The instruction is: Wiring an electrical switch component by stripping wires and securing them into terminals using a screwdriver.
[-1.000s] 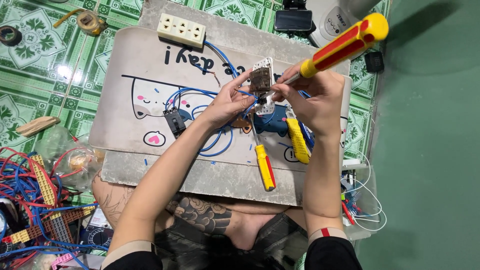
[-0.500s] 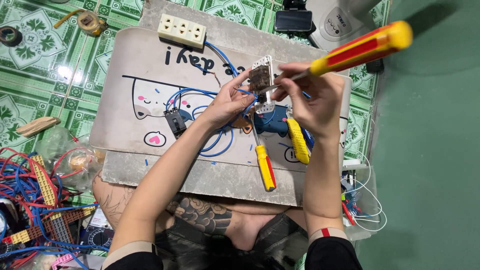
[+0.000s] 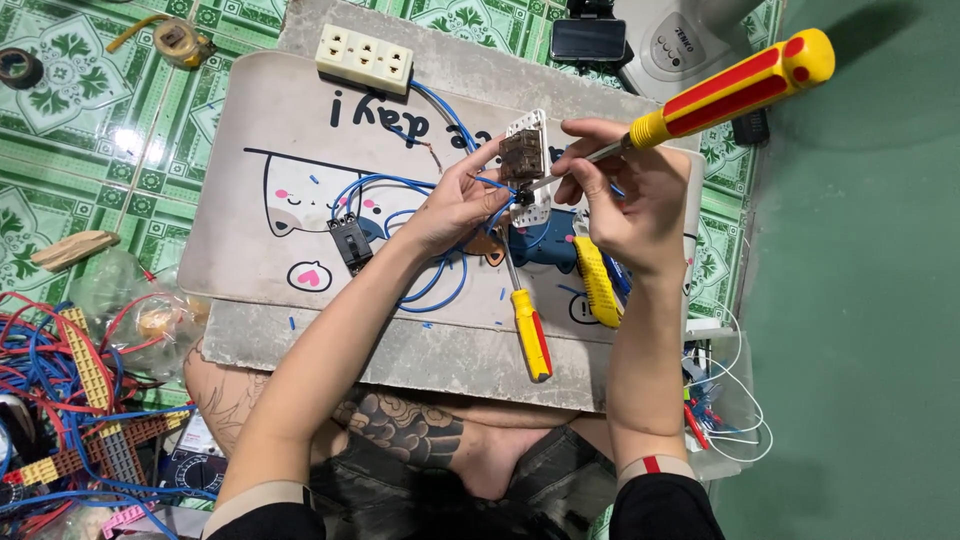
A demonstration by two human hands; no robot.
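Left hand (image 3: pixel 455 205) pinches the white switch (image 3: pixel 527 165) upright above the mat (image 3: pixel 250 130); right hand (image 3: pixel 630 200) grips the screwdriver (image 3: pixel 730 90), shaft slanting down-left, tip at the switch's lower edge, just beside the left fingers.

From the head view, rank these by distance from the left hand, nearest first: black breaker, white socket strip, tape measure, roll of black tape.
1. Black breaker: on the mat, just left of the left hand.
2. White socket strip: at the mat's top edge.
3. Tape measure: on the floor tiles, upper left.
4. Roll of black tape: far left edge.
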